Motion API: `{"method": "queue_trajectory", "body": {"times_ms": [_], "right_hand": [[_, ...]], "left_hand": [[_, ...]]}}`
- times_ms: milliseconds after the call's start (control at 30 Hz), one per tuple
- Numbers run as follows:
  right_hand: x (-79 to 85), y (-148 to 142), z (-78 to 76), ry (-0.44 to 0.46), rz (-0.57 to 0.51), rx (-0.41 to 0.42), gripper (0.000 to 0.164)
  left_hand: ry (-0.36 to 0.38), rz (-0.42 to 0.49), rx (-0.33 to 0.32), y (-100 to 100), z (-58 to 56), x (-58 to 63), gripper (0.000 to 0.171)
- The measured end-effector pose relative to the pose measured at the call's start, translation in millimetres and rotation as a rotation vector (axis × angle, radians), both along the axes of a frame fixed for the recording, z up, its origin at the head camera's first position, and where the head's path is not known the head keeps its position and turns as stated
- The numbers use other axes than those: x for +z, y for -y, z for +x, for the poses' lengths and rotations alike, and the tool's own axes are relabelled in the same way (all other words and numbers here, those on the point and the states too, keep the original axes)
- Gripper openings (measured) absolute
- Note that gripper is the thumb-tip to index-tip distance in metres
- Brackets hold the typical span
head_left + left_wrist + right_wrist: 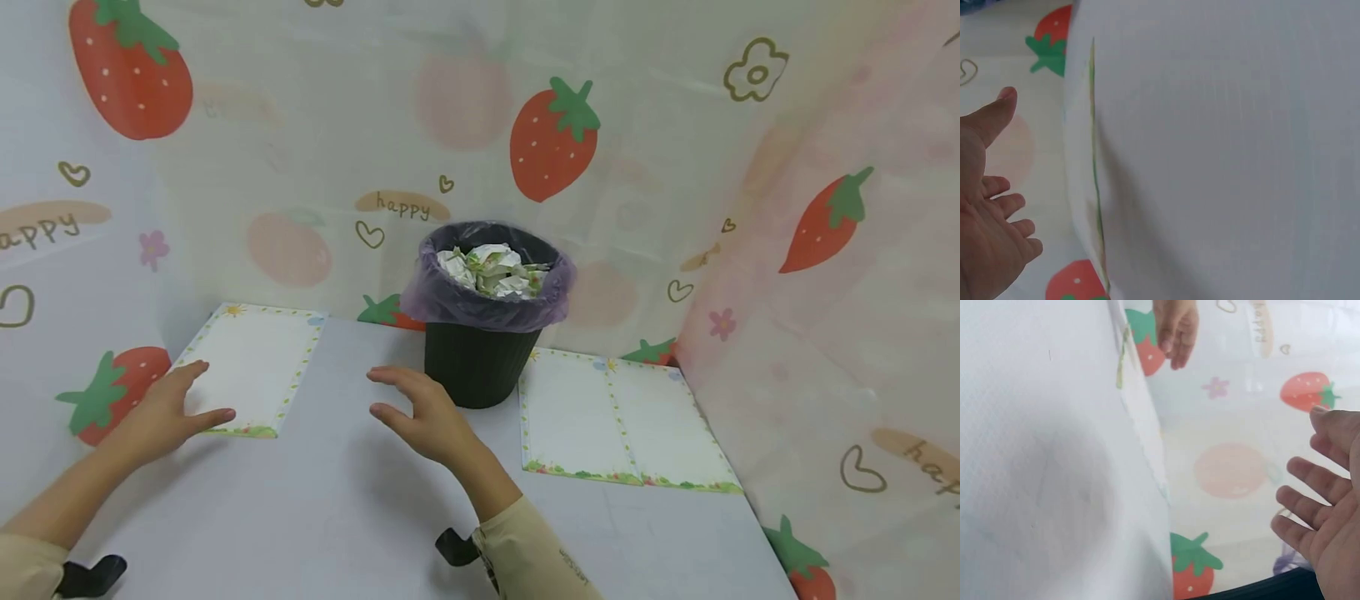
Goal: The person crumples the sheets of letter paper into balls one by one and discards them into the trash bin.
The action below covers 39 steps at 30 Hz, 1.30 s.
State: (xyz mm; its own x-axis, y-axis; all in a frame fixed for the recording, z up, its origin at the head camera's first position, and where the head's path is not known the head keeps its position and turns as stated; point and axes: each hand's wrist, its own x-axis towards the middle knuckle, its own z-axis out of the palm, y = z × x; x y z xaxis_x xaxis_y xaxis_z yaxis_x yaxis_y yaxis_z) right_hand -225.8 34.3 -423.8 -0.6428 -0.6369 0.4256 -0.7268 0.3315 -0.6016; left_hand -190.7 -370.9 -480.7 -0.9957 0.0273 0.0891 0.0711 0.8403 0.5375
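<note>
My left hand (pixel 161 412) is over the near left part of a white sheet of paper (pixel 255 367) with a flowery border, its thumb and fingers spread and nothing between them. In the left wrist view that hand (pixel 991 206) shows its palm and loosely bent fingers. My right hand (pixel 427 417) hovers above the table in front of the bin, thumb and fingers apart, holding nothing. The right wrist view shows this hand (pixel 1329 494) with its fingers spread. A dark bin (pixel 476 358) lined with a purple bag (pixel 491 312) holds crumpled printed paper (pixel 495 267).
Two more bordered sheets lie side by side on the right, the nearer-to-bin sheet (pixel 573 417) and the outer sheet (pixel 667 425). Strawberry-printed sheeting (pixel 337 125) walls the white table (pixel 315 508) at the back and both sides.
</note>
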Motion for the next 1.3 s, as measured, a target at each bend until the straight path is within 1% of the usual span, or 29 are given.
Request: {"method": "queue_trajectory", "body": {"times_ms": [200,333,400,500,633,733,867,967,1067,1200,1300], "right_hand": [[-7.7,18,-5.6,0.027,0.066,-0.009,0.044],[-15.1,28,-10.0,0.016,0.110,-0.009,0.044],[-20.0,33,-12.5,0.008,0.130,-0.003,0.044],[-26.8,37,-15.1,0.030,0.150,0.007,0.044],[-33.2,40,-16.7,0.070,0.157,0.005,0.044],[-36.3,40,-17.8,0.098,0.158,-0.003,0.043],[-40.2,39,-21.6,0.145,0.155,-0.019,0.044],[-42.1,38,-26.2,0.172,0.156,-0.036,0.044],[-43.2,39,-32.3,0.185,0.165,-0.058,0.045],[-45.4,47,-40.8,0.210,0.175,-0.096,0.045],[-50.8,56,-47.0,0.218,0.199,-0.128,0.045]], "left_hand": [[0.085,-0.007,-0.008,22,-9.4,-11.4,0.111],[0.146,-0.014,-0.002,33,-14.6,-19.8,0.113],[0.157,-0.021,-0.004,37,-17.2,-24.5,0.113],[0.146,-0.050,-0.037,39,-21.0,-32.0,0.110],[0.163,-0.075,-0.054,37,-22.8,-36.7,0.110],[0.196,-0.074,-0.040,34,-22.0,-35.8,0.112],[0.222,-0.056,-0.049,30,-19.8,-32.5,0.114],[0.240,-0.028,-0.060,26,-16.8,-31.0,0.116],[0.232,-0.026,-0.066,21,-12.9,-31.2,0.114],[0.234,-0.021,-0.051,12,-7.2,-33.2,0.114],[0.250,-0.015,-0.046,3,-3.4,-35.1,0.115]]}}
